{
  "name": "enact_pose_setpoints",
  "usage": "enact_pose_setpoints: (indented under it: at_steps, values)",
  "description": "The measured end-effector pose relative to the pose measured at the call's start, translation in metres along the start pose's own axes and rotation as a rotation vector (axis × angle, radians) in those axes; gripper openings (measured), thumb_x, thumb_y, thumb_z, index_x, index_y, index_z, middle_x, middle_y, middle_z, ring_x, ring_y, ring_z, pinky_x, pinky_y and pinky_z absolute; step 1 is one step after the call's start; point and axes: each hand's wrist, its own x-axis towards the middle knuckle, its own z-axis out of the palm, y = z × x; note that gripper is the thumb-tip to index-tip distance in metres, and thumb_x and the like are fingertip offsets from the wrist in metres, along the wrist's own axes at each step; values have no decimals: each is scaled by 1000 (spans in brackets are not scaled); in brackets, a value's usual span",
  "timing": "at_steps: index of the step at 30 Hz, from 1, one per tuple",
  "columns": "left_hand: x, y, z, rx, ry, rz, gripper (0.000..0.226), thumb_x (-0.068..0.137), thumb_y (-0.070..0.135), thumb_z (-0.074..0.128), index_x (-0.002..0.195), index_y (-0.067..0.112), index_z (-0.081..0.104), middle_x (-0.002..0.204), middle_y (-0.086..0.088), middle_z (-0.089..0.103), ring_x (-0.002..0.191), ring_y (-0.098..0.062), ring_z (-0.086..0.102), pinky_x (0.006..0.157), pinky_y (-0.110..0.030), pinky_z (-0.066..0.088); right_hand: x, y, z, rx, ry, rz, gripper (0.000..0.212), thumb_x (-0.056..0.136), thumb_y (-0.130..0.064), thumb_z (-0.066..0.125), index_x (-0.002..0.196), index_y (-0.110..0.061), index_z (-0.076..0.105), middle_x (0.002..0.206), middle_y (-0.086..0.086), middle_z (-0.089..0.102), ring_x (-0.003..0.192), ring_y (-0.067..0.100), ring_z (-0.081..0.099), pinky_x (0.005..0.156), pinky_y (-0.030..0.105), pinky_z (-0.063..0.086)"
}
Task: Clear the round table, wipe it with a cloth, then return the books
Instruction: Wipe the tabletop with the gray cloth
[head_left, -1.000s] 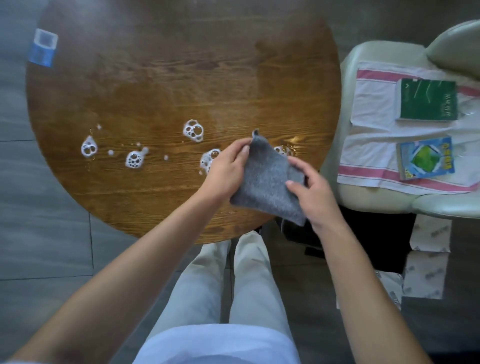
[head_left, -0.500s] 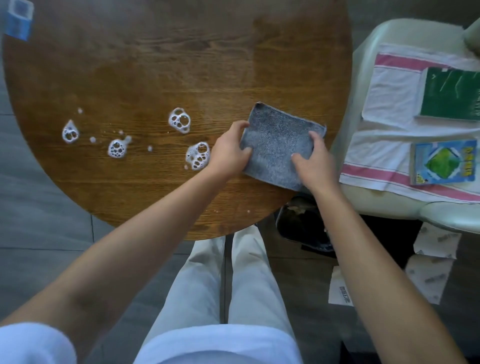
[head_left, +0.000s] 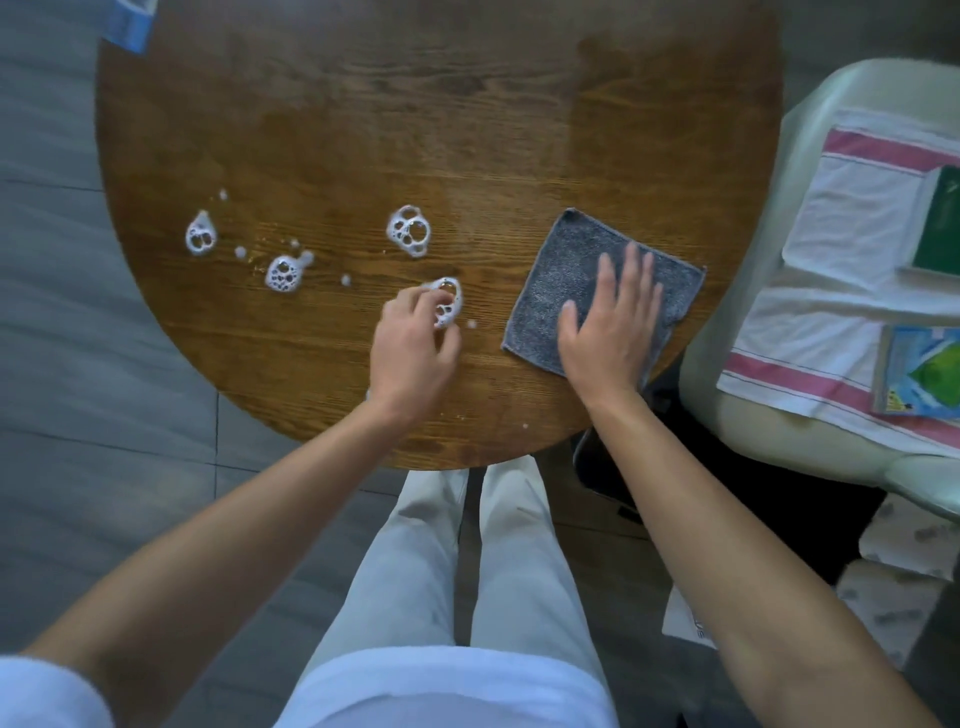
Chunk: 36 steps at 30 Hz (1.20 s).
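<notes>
A grey cloth lies spread flat on the round wooden table, near its right edge. My right hand rests palm down on the cloth with fingers spread. My left hand hovers over the table left of the cloth, fingers loosely curled and holding nothing, just over a blob of white foam. More foam patches dot the table's left half. A green book and a blue book lie on the chair at the right.
A pale green chair with a white and pink striped towel stands right of the table. A blue item pokes out at the table's upper left edge. A black object and paper sheets lie on the floor under the chair.
The cloth went from being held up in both hands to lying flat on the table. My left hand let go and moved left; my right hand now presses flat on the cloth.
</notes>
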Motion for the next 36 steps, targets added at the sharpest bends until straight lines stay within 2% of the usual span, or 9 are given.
enact_pose_setpoints:
  at_steps: [5, 8, 11, 13, 17, 22, 27, 33, 36]
  values:
    - [-15, -90, -15, 157, 103, -148, 47, 101, 31, 56, 144, 14, 49, 158, -12, 38, 152, -30, 28, 126, -47, 23, 8, 11, 19, -114, 13, -57, 71, 104, -44, 40, 164, -11, 22, 174, 15, 11, 161, 33, 7, 130, 55, 8]
    - [-19, -149, -22, 282, 124, -297, 65, 104, 37, 47, 159, 11, 27, 172, -14, 10, 160, -32, 4, 129, -50, 7, 14, 13, 24, -168, 35, -113, 72, 107, -48, 33, 166, -10, 15, 174, 16, 9, 161, 34, 7, 129, 57, 9]
    - [-15, -191, -28, 287, 144, -447, 73, 106, 44, 37, 163, 6, 14, 173, -17, -1, 160, -33, -2, 129, -55, 4, 40, 4, 24, -204, 45, -164, 73, 108, -52, 28, 166, -10, 12, 174, 16, 7, 161, 35, 6, 130, 56, 7]
    - [-13, -207, -26, 268, 143, -520, 76, 106, 50, 30, 163, 5, 10, 172, -18, -2, 160, -33, -3, 128, -56, 4, 63, -10, 25, -197, 59, -153, 73, 108, -52, 26, 166, -10, 11, 174, 16, 7, 161, 35, 5, 130, 56, 6]
    - [-9, -216, -14, 256, 168, -522, 77, 106, 56, 22, 164, 6, 9, 172, -18, 0, 160, -33, -2, 128, -56, 3, 61, -39, 33, -178, 77, -73, 74, 108, -50, 25, 166, -8, 10, 173, 19, 6, 161, 36, 4, 129, 56, 8]
    - [-10, -221, -12, 255, 171, -515, 77, 106, 54, 24, 164, 5, 10, 172, -20, 1, 160, -35, -2, 128, -56, 1, -43, -66, 73, -195, -32, -354, 72, 107, -45, 36, 165, -6, 18, 173, 18, 11, 161, 35, 7, 129, 57, 9]
    - [-8, -228, -9, 251, 210, -494, 76, 106, 53, 27, 163, 5, 13, 172, -20, 4, 160, -37, 1, 128, -57, 2, -99, -51, 87, -207, -95, -457, 72, 103, -44, 49, 163, -10, 29, 172, 14, 19, 161, 31, 13, 130, 55, 12]
    - [-6, -249, -16, 126, 309, -435, 67, 106, 47, 37, 160, 9, 26, 172, -16, 10, 160, -34, 3, 129, -54, 2, -27, -63, 73, -246, -58, -360, 73, 104, -50, 33, 165, -12, 19, 174, 12, 9, 162, 30, 5, 130, 54, 6]
    - [7, -267, -29, 126, 325, -441, 70, 107, 49, 33, 162, 8, 20, 173, -15, 6, 160, -33, 0, 129, -52, 2, 44, -89, 58, -264, -7, -240, 74, 104, -49, 27, 166, -11, 12, 175, 13, 5, 162, 31, 2, 130, 55, 6]
